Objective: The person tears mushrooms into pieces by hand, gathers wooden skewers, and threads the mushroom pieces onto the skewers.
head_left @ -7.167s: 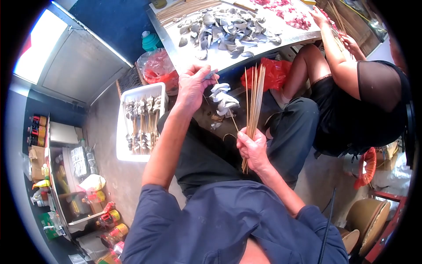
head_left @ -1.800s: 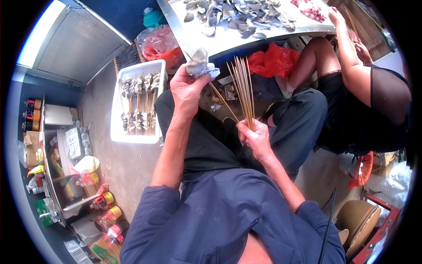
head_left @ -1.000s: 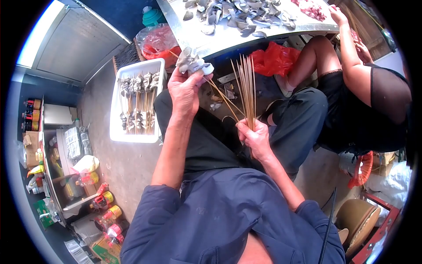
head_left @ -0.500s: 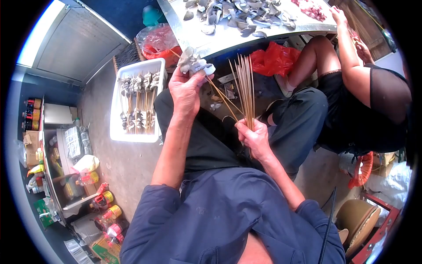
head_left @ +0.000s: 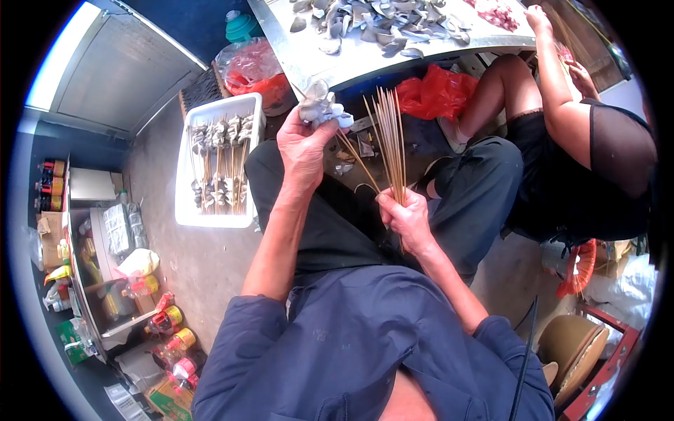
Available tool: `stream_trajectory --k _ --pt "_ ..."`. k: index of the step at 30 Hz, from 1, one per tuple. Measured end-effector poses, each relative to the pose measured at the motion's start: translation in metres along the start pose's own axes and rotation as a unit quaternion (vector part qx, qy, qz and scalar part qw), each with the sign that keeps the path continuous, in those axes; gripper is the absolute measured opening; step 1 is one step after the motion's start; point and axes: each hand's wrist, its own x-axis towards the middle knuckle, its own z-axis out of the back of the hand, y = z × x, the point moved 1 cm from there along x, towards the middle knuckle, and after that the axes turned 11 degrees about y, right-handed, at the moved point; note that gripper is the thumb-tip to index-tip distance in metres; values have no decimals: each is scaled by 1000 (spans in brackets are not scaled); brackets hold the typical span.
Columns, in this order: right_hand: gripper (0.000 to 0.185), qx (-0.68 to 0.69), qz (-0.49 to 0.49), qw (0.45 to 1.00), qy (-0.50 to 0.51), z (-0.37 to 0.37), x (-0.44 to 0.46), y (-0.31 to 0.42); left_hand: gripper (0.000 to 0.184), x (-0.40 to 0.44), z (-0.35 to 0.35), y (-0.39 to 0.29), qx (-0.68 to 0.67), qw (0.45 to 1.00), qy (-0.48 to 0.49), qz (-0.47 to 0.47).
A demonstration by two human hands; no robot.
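My left hand (head_left: 302,151) is closed on several grey, floppy food pieces (head_left: 321,109), whose exact kind I cannot tell. A thin bamboo skewer (head_left: 361,163) runs through or behind them, and its tip shows at their upper left. Its lower end reaches my right hand (head_left: 407,216), which is wrapped round a fanned bundle of bamboo skewers (head_left: 391,140) standing upright over my lap. To the left of my left hand, a white tray (head_left: 184,168) on the floor holds loaded skewers (head_left: 221,165) with similar grey pieces.
Ahead is a metal-topped table (head_left: 288,49) bearing loose grey slices (head_left: 379,24) and reddish meat pieces (head_left: 497,12). A co-worker (head_left: 562,161) sits close on the right. Beneath the table lies a red plastic bag (head_left: 439,92). Shelves with bottles (head_left: 168,319) line the left.
My left hand has shifted slightly right with the grey pieces, which have slid or turned closer to the skewer's line. My right hand and its bundle have barely moved.
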Motion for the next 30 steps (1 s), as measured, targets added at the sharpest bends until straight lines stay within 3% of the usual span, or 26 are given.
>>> stream_trajectory --k 7,9,16,30 --pt "14 5 3 1000 -11 1 -1 -3 31 -2 -7 -1 -36 999 -3 41" --pt "14 8 8 1000 -6 5 2 -5 27 -1 -6 -8 -102 992 -6 69" --pt "12 6 -4 1000 -12 1 -1 -8 25 -3 1 1 -46 996 -7 81" --pt "11 21 1 999 -27 -2 -6 -17 27 -15 -6 13 -72 989 5 129"
